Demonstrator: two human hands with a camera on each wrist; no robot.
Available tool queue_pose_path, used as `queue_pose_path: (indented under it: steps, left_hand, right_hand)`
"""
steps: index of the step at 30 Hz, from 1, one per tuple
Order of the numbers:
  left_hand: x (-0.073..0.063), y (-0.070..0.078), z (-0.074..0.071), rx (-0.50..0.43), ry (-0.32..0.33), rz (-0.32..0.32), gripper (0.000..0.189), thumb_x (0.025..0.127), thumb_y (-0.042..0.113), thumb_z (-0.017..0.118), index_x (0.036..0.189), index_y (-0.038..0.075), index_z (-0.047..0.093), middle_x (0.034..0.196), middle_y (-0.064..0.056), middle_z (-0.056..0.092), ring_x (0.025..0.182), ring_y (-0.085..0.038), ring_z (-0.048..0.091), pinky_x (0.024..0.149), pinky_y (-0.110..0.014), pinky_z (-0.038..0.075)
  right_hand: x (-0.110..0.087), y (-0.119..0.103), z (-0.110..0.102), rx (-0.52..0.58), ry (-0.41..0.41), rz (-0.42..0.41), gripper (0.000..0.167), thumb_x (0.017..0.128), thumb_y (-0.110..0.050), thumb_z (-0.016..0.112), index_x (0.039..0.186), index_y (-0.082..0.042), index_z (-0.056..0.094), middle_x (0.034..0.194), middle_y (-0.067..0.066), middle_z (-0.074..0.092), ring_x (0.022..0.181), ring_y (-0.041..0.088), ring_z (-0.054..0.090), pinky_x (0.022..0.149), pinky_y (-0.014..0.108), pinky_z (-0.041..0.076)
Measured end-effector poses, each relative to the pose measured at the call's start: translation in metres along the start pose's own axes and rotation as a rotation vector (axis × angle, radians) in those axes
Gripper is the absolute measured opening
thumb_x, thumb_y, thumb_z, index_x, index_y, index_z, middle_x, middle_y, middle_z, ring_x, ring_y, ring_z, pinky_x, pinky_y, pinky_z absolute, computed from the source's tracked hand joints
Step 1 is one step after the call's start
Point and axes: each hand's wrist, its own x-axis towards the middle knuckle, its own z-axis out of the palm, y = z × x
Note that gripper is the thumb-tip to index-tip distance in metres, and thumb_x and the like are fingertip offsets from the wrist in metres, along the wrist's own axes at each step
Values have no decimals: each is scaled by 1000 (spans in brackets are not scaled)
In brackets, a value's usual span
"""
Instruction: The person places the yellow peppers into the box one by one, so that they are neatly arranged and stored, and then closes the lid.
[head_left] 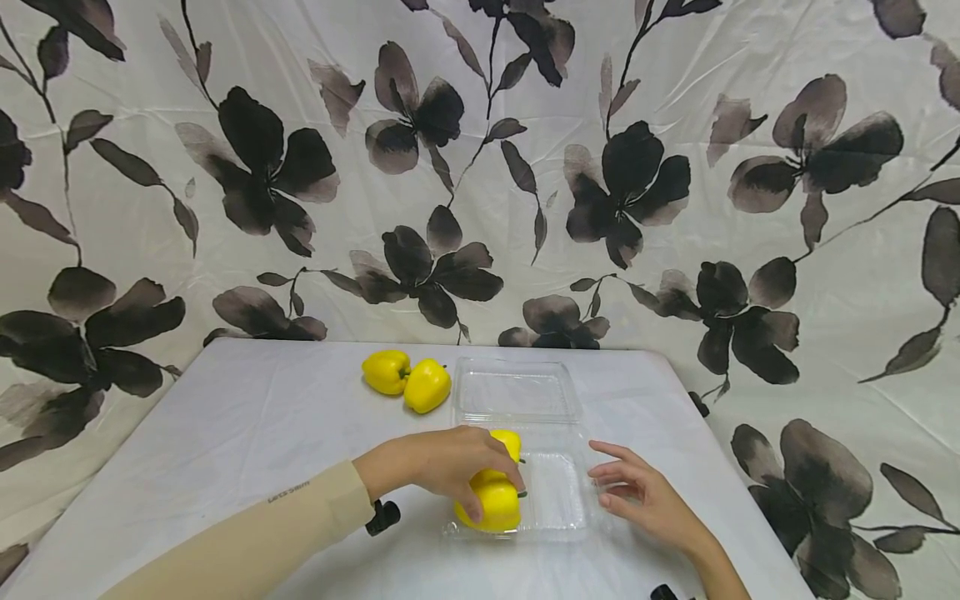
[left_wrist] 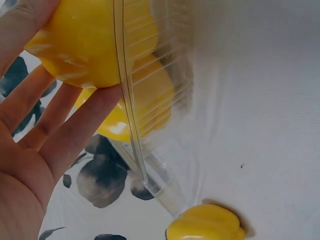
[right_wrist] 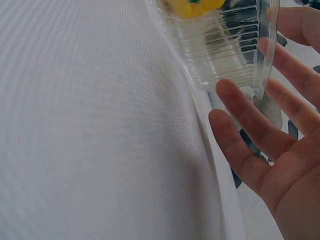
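Note:
My left hand [head_left: 461, 462] grips a yellow bell pepper [head_left: 495, 510] from above, thumb on the near side and fingers over the far side. That pepper is at the front left of a clear plastic clamshell box [head_left: 555, 492], whose base is toward me and whose lid [head_left: 517, 392] lies folded back. Behind it in the base sits a second yellow pepper [head_left: 507, 442], partly hidden by my fingers; the left wrist view shows it through the ribbed wall. My right hand [head_left: 645, 500] holds nothing, its fingers spread loosely beside the box's right rim.
Two more yellow peppers [head_left: 386, 372] [head_left: 427, 386] lie touching each other on the white-covered table [head_left: 300, 417], left of the lid. A floral cloth [head_left: 525, 183] hangs behind the table. Dark wrist camera parts [head_left: 384, 517] show at the left cuff.

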Motion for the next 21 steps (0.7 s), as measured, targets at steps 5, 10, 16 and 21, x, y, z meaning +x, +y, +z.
queue_pose_path:
  steps: [5, 10, 16, 21]
  left_hand:
    - [0, 1, 2, 30, 11, 4, 60, 83, 32, 93, 136, 42, 68, 143, 11, 63, 130, -14, 55, 113, -39, 49]
    - [0, -1, 6, 59, 27, 28, 60, 82, 34, 93, 136, 43, 67, 144, 11, 63, 128, -13, 55, 112, -37, 49]
    - [-2, -6, 6, 46, -5, 60, 60, 85, 32, 91, 139, 42, 66, 143, 14, 61, 129, -12, 52, 112, -34, 47]
    - [0, -7, 0, 26, -55, 58, 59, 88, 28, 89, 140, 42, 66, 143, 14, 61, 131, -12, 51, 112, -34, 47]
  right_hand:
    - [0, -1, 0, 0, -1, 6, 28, 99, -3, 73, 127, -1, 72, 161, 18, 46, 117, 23, 71, 96, 37, 61]
    - [1, -2, 0, 5, -2, -8, 28, 99, -3, 73, 127, -1, 72, 160, 20, 46, 117, 23, 71, 95, 36, 61]
    - [2, -1, 1, 7, -10, -25, 28, 98, -1, 73, 127, -2, 72, 160, 20, 47, 117, 21, 71, 95, 38, 61]
    - [2, 0, 1, 11, -11, -18, 28, 98, -1, 73, 126, -2, 72, 158, 25, 46, 117, 22, 72, 94, 36, 61]
